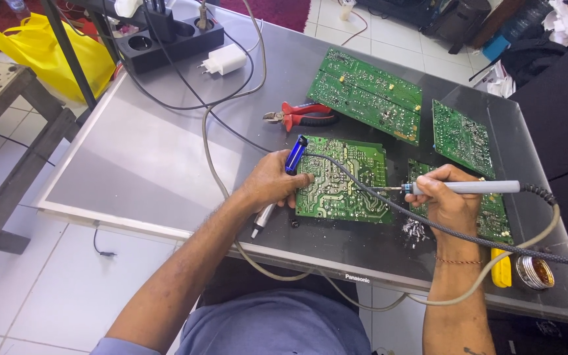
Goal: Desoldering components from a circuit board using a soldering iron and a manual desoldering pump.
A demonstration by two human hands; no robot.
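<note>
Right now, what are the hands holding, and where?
Right hand grips the soldering iron near its front; left hand holds a blue-and-white tool around its middle.

A large flat television screen (146, 164) lies face up and fills the middle of the frame, running from the upper left to the lower right. It is a wide rectangle with a dull grey, faintly reflective face and a thin pale rim on the left that turns dark along the near edge. On that near edge, at lower centre, sits a small maker's label (356, 278) in white letters on the dark bezel. In the upper left corner a bright yellow plastic bag (47, 56) slumps on the floor. At the lower right a small round metal tin (535, 272) stands open, its inside amber.
</note>
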